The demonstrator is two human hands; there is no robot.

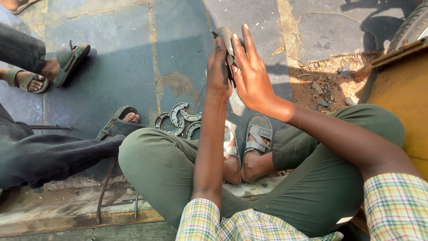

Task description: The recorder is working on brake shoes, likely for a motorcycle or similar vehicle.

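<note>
The person is sitting low, knees apart in green trousers [169,165], and both hands are raised out in front over the stone floor [120,58]. The left hand [218,67] and the right hand [252,73] are pressing together around a small grey metal piece [224,35]; the left fingers [218,47] are closing against its near side, while the right fingers [248,40] are lying straight and flat along its far side, so the piece is being held between the 2 hands, well above the floor. Only its upper corner is showing past the fingertips.

No container is showing in view. Below the hands, on the floor, a loose cluster of about 4 curved grey metal shoes [178,119] is lying just ahead of the person's sandalled feet [257,138], the pieces overlapping and touching one another.

At the right edge a yellow painted surface [401,93] with a wooden lip is standing close beside the right knee, and a tyre [412,24] is showing behind it; a patch of dirt and rubble [323,82] is lying between that and the paving. To the left, another person's dark-trousered leg [49,156] and sandals [69,60] are taking up that side. Thin metal rods [104,189] are lying along the near step. The open paving is stretching ahead, beyond the hands.
</note>
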